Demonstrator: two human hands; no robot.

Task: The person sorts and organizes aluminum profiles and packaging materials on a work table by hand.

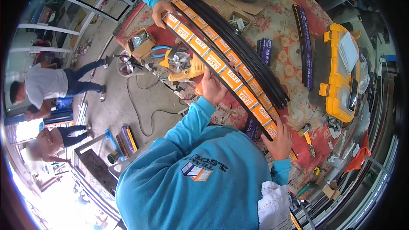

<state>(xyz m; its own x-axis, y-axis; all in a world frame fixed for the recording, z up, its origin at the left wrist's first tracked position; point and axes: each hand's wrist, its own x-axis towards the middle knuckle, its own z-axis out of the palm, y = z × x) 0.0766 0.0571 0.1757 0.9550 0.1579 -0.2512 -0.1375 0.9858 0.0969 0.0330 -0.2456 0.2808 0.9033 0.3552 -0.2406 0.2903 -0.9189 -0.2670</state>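
A long black strip with orange BESTA labels (215,61) slants across the worktable. My left hand (214,88) is closed around its near edge at about the middle. Around its lower right end is my right hand (277,138), with the fingers wrapped over the edge. Another person's hand (161,13) grips the far upper left end. A second labelled strip (222,44) lies close alongside, and beyond it is a bundle of black profiles (243,44).
On the red patterned table (287,55) are a yellow tool case (336,76), a yellow power tool (191,70), a box of hardware (142,44), a hammer (307,138) and purple-labelled strips (306,47). Two people (47,81) are at the left, beyond a cable on the floor.
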